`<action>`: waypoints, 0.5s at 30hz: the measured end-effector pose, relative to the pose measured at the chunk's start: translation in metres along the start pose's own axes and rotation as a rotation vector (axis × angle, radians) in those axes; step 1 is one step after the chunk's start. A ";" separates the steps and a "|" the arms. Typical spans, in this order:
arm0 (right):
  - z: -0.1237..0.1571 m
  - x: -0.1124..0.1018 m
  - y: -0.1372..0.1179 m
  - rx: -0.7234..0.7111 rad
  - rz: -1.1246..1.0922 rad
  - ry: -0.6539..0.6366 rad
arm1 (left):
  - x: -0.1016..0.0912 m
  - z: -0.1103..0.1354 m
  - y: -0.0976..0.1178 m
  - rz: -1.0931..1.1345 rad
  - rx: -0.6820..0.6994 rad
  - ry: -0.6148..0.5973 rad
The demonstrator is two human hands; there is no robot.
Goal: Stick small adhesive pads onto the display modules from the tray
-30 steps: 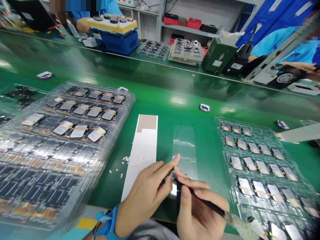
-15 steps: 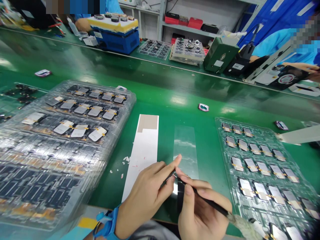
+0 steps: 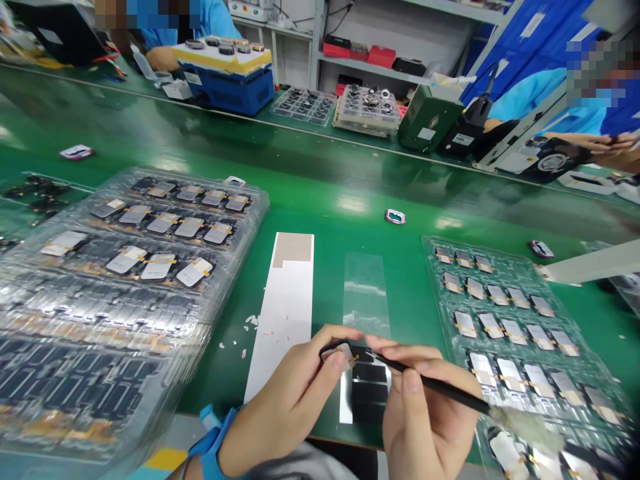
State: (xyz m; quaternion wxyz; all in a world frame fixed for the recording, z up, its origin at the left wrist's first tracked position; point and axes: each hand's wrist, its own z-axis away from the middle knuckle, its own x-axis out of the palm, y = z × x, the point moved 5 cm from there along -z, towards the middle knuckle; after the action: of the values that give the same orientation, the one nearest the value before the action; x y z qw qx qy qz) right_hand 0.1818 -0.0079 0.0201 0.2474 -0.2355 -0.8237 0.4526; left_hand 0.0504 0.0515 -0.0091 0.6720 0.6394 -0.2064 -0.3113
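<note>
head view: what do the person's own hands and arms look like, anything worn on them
The bare left hand shows no glove or ring; around its wrist is a broad, bright blue wristband with a small, paler blue tab at its upper edge. The bare right hand also shows no glove or ring. No sleeve is visible on either arm.

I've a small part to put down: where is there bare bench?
Bare green bench lies beyond the white strip, between the left tray and the pink-rimmed frame. A narrower patch runs between the clear film and right tray. It is crowded around the left hand and right hand; paper scraps litter the strip's left side.
</note>
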 end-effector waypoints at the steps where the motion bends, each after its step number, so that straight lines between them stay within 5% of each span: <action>1: -0.002 -0.002 0.000 0.025 0.048 -0.050 | 0.000 0.001 -0.001 0.043 -0.025 -0.016; 5: -0.004 -0.001 0.002 0.079 0.344 -0.288 | 0.000 0.004 -0.004 0.104 -0.058 -0.021; 9: 0.000 0.007 0.003 0.153 0.404 -0.432 | 0.001 0.005 -0.009 0.096 -0.053 0.016; 12: -0.007 0.004 0.001 0.198 0.431 -0.454 | 0.004 0.002 -0.015 0.113 -0.072 0.002; 15: -0.038 -0.022 -0.006 0.180 0.512 -0.370 | 0.005 -0.002 -0.017 0.102 -0.013 0.021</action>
State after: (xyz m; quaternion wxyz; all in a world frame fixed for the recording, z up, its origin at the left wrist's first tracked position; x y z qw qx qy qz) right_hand 0.2219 -0.0001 0.0385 -0.0083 -0.3260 -0.7253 0.6062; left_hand 0.0526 0.0500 -0.0269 0.6934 0.6268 -0.2297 -0.2712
